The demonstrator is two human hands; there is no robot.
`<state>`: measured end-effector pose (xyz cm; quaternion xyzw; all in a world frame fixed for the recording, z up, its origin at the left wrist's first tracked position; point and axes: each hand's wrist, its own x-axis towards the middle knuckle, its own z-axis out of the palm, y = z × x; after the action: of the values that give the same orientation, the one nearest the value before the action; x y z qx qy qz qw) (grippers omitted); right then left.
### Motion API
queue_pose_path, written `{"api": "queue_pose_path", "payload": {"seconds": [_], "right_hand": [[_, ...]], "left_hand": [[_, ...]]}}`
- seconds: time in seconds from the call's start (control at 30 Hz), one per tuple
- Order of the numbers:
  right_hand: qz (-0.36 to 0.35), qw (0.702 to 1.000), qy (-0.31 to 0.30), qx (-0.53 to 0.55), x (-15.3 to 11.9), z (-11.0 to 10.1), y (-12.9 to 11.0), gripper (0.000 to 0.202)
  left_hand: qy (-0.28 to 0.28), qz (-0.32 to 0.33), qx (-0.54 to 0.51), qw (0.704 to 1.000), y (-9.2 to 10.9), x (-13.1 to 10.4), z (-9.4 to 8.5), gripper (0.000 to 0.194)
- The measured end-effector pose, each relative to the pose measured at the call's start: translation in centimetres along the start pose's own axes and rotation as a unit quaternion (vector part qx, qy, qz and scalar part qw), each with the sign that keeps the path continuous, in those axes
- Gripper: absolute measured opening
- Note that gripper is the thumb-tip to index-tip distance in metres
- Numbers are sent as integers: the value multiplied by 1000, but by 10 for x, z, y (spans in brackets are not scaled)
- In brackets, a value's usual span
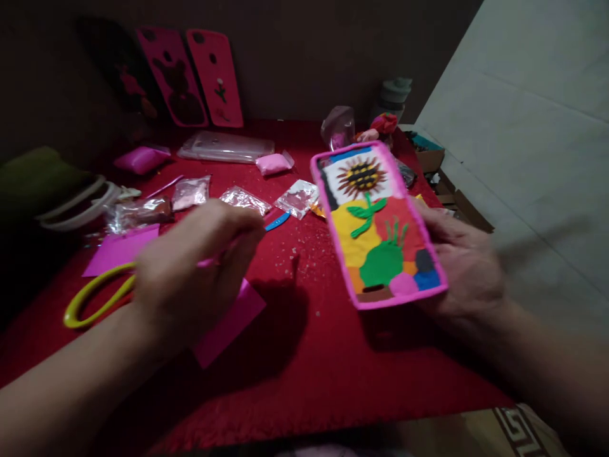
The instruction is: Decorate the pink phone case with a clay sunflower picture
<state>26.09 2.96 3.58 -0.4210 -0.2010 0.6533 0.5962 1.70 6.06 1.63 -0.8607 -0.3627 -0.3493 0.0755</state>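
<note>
The decorated phone case (412, 216) is held raised above the red cloth (323, 393), and all places are given from it. Its right edge is gripped by the right hand (464, 273), which is clamped on it; the fingers behind it are hidden. Its long axis is slanted from the far left to the near right, with the sunflower (361, 176) end pointed away. The left hand (190, 266) is kept well apart, to the left of the case, with the cloth between; its fingers are curled in, but whether anything is pinched between them cannot be made out through blur and overlap.

The case is rounded at the corners and edged by a thick, matt pink rim, putty-like in look. Its face is filled with smooth colour patches; the sunflower is built of thin raised petals, and a green rounded shape (383, 263) is set below it.

To the left of the case, pale crumbs (295, 254) are scattered, and a smooth pink sheet (233, 327) is partly covered by the left hand. Farther left, a yellow loop handle (76, 308) is seen. Beyond the case, to the left, a glossy clear case (228, 147) is laid flat and 3 phone cases (219, 76) are stood upright.
</note>
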Motion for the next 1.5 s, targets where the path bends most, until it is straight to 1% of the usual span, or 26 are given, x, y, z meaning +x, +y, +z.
{"api": "queue_pose_path", "payload": {"seconds": [0.03, 0.1, 0.17, 0.23, 0.27, 0.3, 0.33, 0.4, 0.47, 0.5, 0.63, 0.7, 0.77, 0.97, 1.1, 1.17, 1.33, 1.5], "right_hand": [[-18, 1000, 13, 2, -1, 1, -6, 39], [-51, 998, 26, -4, -2, 2, -13, 44], [-35, 999, 20, -1, -2, 2, -14, 45], [-31, 999, 9, -3, 0, 3, -10, 41], [-44, 999, 2, -5, 1, 3, -8, 36], [-42, 999, 2, -5, 1, 3, -5, 32], [-28, 1000, 1, -6, 2, 2, -3, 30], [13, 1000, -23, 0, 2, 1, 1, 30], [21, 999, -50, 2, 2, -1, 3, 27], [19, 998, -62, -2, 2, -3, 3, 25], [-13, 995, -94, -26, 3, -7, 4, 13], [-27, 994, -97, -35, 4, -8, 5, 8], [-20, 995, -94, -39, 4, -8, 5, 6], [3, 996, -84, -32, 6, -13, 9, 10], [8, 996, -81, -43, 6, -15, 12, 10], [0, 996, -75, -49, 6, -15, 14, 7], [-10, 996, -67, -61, 6, -13, 16, 9], [-4, 997, -59, -54, 7, -12, 16, 11]], "left_hand": [[-27, 36, 32, 998, -3, -3, 7, 8], [-82, 80, 62, 991, -6, -9, 19, 14], [-128, 108, 71, 983, -6, -14, 26, 23], [-161, 117, 81, 977, -5, -13, 26, 30], [-180, 99, 100, 974, -4, -10, 24, 32], [-206, 66, 122, 969, -4, -5, 21, 33], [-240, 15, 158, 958, -4, 0, 18, 32], [-322, -102, 208, 918, -6, 12, 14, 29], [-357, -140, 219, 897, -7, 21, 13, 27], [-366, -142, 218, 894, -7, 24, 14, 26], [-390, -144, 219, 883, -5, 28, 19, 26], [-398, -149, 223, 877, -3, 30, 20, 26], [-403, -154, 226, 873, -2, 32, 20, 25], [-408, -175, 214, 870, -7, 36, 24, 29], [-409, -190, 192, 872, -14, 36, 28, 30], [-411, -199, 186, 870, -15, 36, 29, 31], [-413, -215, 188, 865, -12, 39, 26, 34], [-397, -212, 192, 872, -16, 39, 20, 32]]}}
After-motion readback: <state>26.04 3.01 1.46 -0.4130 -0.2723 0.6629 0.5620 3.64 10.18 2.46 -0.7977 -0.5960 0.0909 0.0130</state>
